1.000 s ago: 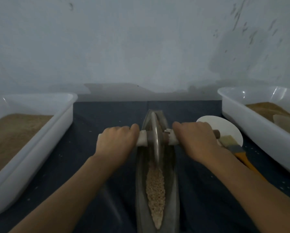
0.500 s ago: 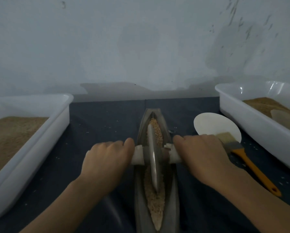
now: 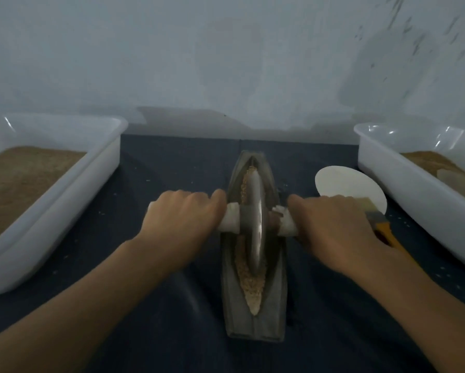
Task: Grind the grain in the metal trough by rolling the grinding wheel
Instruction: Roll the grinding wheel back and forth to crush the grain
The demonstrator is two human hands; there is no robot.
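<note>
Grain (image 3: 250, 288), pale and coarsely broken, is spread along the groove of the long boat-shaped grey metal trough (image 3: 275, 292) on the dark cloth. The white-wrapped axle is gripped by the left hand (image 3: 183, 224), the thin metal grinding wheel (image 3: 255, 224) stands mid-trough, and the other axle end is gripped by the right hand (image 3: 331, 232). Whole kernels remain, so grinding is judged only partly done.

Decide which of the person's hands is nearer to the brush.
Right. The right hand grips the axle directly beside the brush; the left hand is across the trough.
</note>
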